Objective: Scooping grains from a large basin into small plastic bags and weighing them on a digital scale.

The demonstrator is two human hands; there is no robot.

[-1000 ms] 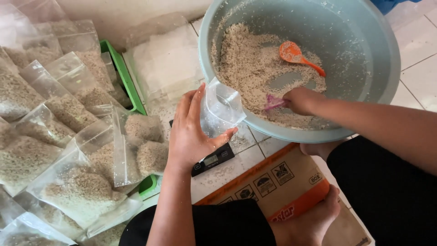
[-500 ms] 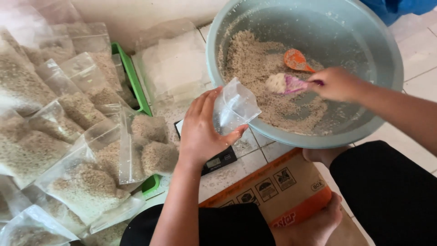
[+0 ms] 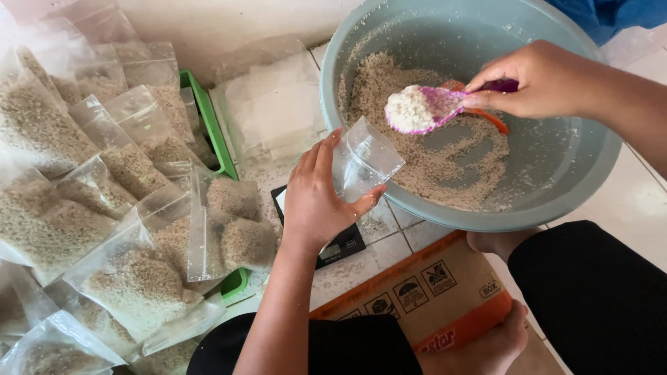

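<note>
My left hand (image 3: 316, 198) holds a small, empty clear plastic bag (image 3: 365, 161) open at the near rim of a large grey-blue basin (image 3: 590, 167). My right hand (image 3: 542, 80) grips a purple spoon (image 3: 434, 105) heaped with pale grain, lifted above the grain (image 3: 431, 160) that lies in the basin and a little right of the bag. An orange spoon (image 3: 493, 119) lies in the basin, mostly hidden under my right hand and the purple spoon.
Many filled clear bags of grain (image 3: 104, 208) are piled at the left, over a green tray (image 3: 212, 128). A stack of empty bags (image 3: 274, 104) lies beside the basin. A small black scale (image 3: 340, 246) sits under my left hand. A cardboard box flap (image 3: 424, 292) lies by my knees.
My right hand scooped grain in the basin and lifted the heaped purple spoon up and left toward the bag. My left hand kept holding the bag by the basin rim.
</note>
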